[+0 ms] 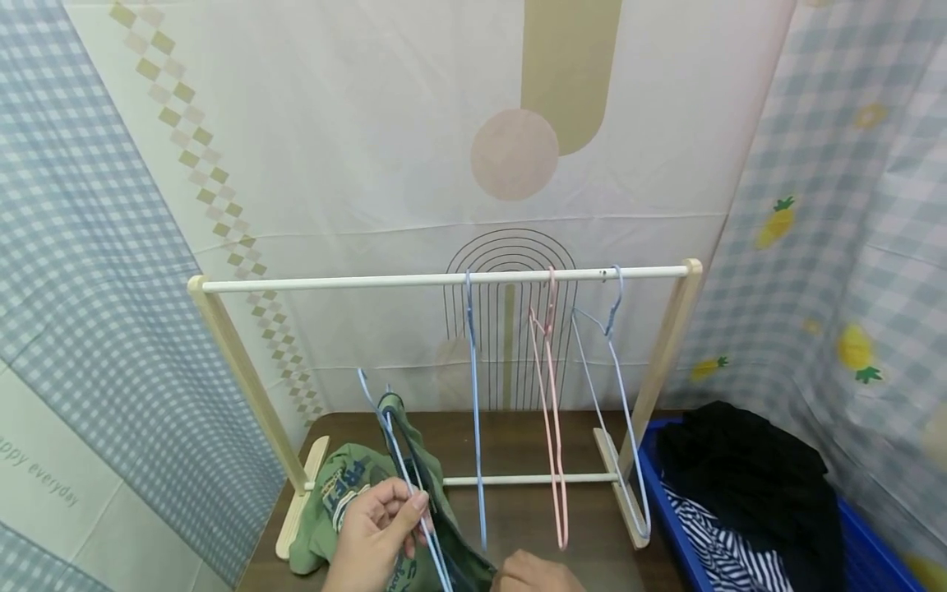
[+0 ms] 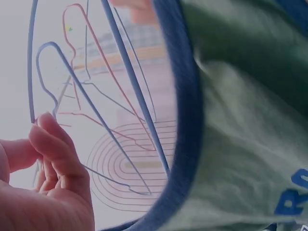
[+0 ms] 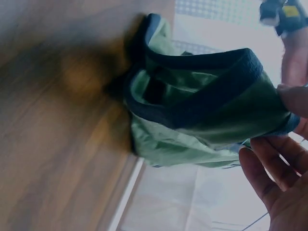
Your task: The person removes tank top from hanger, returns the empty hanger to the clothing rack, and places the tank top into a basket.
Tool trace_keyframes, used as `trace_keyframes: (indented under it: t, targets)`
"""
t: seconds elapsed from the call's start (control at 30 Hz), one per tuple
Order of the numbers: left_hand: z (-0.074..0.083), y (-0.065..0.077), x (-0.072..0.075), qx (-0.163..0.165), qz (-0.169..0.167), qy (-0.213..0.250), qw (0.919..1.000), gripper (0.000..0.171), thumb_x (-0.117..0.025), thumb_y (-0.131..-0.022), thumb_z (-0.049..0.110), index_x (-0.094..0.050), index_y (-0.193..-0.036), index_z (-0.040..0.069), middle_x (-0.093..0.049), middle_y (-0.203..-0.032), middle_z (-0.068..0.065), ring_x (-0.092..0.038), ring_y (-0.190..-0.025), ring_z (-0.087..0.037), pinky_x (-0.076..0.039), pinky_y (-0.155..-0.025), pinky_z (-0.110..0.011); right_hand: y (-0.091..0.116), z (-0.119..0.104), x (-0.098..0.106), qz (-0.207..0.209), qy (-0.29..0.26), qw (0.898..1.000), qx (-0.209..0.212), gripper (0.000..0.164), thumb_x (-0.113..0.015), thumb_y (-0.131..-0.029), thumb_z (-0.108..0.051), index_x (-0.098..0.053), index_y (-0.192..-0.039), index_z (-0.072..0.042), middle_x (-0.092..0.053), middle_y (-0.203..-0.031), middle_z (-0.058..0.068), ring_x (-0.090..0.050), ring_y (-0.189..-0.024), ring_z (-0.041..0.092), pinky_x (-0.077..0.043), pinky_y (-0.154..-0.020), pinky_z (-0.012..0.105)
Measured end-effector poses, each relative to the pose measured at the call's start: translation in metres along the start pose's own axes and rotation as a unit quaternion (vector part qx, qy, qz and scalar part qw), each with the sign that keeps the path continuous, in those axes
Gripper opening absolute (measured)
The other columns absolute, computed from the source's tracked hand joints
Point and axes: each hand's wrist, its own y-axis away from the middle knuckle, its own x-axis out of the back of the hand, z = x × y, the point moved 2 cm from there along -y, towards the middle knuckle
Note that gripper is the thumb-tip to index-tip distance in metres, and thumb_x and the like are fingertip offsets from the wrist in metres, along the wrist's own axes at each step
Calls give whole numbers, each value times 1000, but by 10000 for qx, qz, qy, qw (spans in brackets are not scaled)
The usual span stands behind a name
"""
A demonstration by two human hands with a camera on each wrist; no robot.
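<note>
My left hand [image 1: 381, 530] pinches a light blue wire hanger [image 1: 395, 444] between thumb and fingers. The hanger slants across the navy-trimmed neck opening of a green T-shirt [image 1: 325, 534], its hook end pointing up. In the left wrist view, the navy neckband [image 2: 186, 120] curves beside the hanger, right of my left hand [image 2: 53, 173]. My right hand [image 1: 534, 573] grips the shirt's edge at the bottom of the head view. The right wrist view shows that hand's fingers [image 3: 269, 168] at the gathered green cloth [image 3: 236, 115], whose navy-trimmed opening gapes.
A white rack bar [image 1: 355, 282] on wooden posts spans the brown table. On it hang a blue hanger [image 1: 473, 395], a pink hanger [image 1: 555, 427] and another blue hanger [image 1: 627, 419]. At right, a blue basket [image 1: 669, 518] holds black cloth [image 1: 755, 469] and striped cloth [image 1: 725, 543].
</note>
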Motion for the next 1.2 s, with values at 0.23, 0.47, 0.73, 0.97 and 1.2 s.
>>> trace_keyframes:
  t: [0.23, 0.47, 0.73, 0.97, 1.2]
  targets:
    - [-7, 8, 14, -82, -480, 104, 9988, 22, -57, -106, 0, -59, -98, -20, -72, -78, 16, -62, -64, 3, -54, -52, -24, 3, 25, -5, -359, 924, 9950, -117, 8, -77, -99, -27, -72, -102, -21, -66, -100, -11, -58, -91, 1, -47, -79, 7]
    - [-15, 16, 25, -355, -962, -81, 9947, 16, -57, -105, -5, -65, -98, -16, -73, -73, -5, -62, -63, 3, -56, -51, -29, 9, 39, -21, -1066, 1068, 9800, -1295, 9, -78, -97, -21, -74, -105, -20, -65, -96, -12, -58, -88, 1, -47, -75, 13]
    - [-20, 20, 22, -82, -1325, 129, 9911, 20, -56, -107, 0, -64, -99, -16, -73, -75, -3, -61, -60, 0, -56, -52, -29, 18, 49, -34, -1521, 667, 9649, -2034, 8, -76, -99, -22, -75, -106, -18, -65, -97, -9, -57, -88, 1, -49, -72, 19]
    - [-20, 22, 21, -95, -1327, 135, 9910, 20, -57, -106, 0, -64, -98, -16, -69, -76, -18, -60, -61, 3, -55, -50, -27, 23, 50, -35, -1045, 1092, 9747, -1648, 14, -84, -90, -21, -72, -96, -20, -60, -92, -12, -55, -85, 2, -45, -70, 16]
    - [-23, 19, 14, -718, -1439, 122, 9869, 13, -57, -103, -8, -64, -95, -15, -63, -73, -31, -60, -64, 7, -52, -45, -28, 25, 50, -34, -1022, 1249, 9727, -1666, 13, -83, -92, -27, -73, -93, -19, -57, -89, -13, -51, -82, -1, -42, -70, 12]
